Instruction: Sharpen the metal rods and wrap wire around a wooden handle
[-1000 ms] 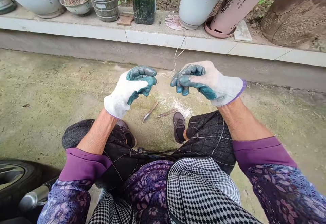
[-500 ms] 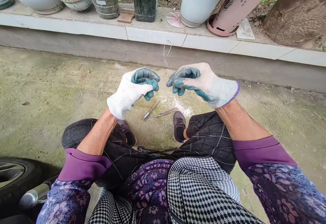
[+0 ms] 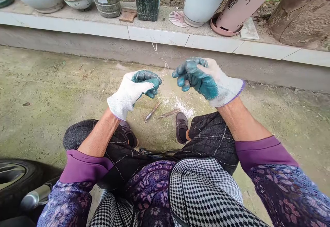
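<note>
here we are, your left hand is up at 11 o'clock in its white knit glove with the teal rubber palm, fingers curled in and pressed together, and that looks like a pinch on the end of a fine pale strand, though the glove hides the exact hold. the strand rises from those fingertips in a loose, wavy curl, its long line running toward 12 o'clock, out over the concrete ground. your left hand is the nearer one. your right hand sits at 3 o'clock from that pinch, well curled, a clear gap between them, nothing visible in its grip. below, at 6 o'clock from the hands, two slivers of split wood lie on the ground beside a scatter of white powder, just ahead of your dark shoes.
</note>
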The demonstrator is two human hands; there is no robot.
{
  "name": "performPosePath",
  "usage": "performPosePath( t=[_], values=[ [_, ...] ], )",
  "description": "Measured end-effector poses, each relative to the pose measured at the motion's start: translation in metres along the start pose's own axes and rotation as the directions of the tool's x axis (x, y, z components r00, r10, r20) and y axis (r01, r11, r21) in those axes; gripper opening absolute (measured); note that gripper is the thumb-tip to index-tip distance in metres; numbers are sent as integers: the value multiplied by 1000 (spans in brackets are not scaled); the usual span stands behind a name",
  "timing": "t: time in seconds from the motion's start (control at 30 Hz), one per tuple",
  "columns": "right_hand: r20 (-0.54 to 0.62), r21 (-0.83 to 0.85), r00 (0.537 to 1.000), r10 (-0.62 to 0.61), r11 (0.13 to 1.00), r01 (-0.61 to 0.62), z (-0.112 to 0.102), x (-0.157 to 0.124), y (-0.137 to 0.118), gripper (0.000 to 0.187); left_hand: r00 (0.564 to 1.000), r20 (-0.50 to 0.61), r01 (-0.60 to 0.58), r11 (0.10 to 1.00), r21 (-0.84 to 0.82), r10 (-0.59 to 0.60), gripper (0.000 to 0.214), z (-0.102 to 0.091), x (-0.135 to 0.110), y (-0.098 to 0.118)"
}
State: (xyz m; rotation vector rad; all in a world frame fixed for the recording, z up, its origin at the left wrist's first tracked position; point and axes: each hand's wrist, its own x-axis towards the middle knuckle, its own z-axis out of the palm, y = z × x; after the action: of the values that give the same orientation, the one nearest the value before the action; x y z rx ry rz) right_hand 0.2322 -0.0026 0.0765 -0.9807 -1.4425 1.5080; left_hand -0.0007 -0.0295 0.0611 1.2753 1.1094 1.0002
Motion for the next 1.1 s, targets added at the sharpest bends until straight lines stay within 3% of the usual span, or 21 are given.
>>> performPosePath(
  t=[0.17,0.3,0.4,0.53,0.67,0.87,1.0,1.1],
  values=[
    [137,-80,989,61,995,-51,19,1,9,43,994,-84,-70,997,-40,66,10,6,-1,-1],
    [61,-102,998,22,995,-16,31,3,19,41,996,-76,-61,997,-50,57,14,8,-2,1],
    [70,-39,997,29,999,-26,32,3,20,40,996,-69,-54,997,-57,50,15,10,-1,0],
    [185,71,980,71,994,-85,30,3,21,43,980,-175,-106,994,-34,99,11,16,1,-4],
    [156,126,986,59,989,-79,29,3,23,41,972,-214,-108,992,-65,92,13,19,2,-5],
    [84,77,994,65,994,-71,30,2,17,43,997,-68,-36,980,-198,23,16,5,0,-3],
    [77,31,995,70,997,-72,30,0,15,43,998,55,18,984,-175,-9,28,3,-2,-3],
    [82,-14,995,59,998,-58,28,1,18,44,997,81,1,994,-108,8,30,7,-1,-1]
  ],
)
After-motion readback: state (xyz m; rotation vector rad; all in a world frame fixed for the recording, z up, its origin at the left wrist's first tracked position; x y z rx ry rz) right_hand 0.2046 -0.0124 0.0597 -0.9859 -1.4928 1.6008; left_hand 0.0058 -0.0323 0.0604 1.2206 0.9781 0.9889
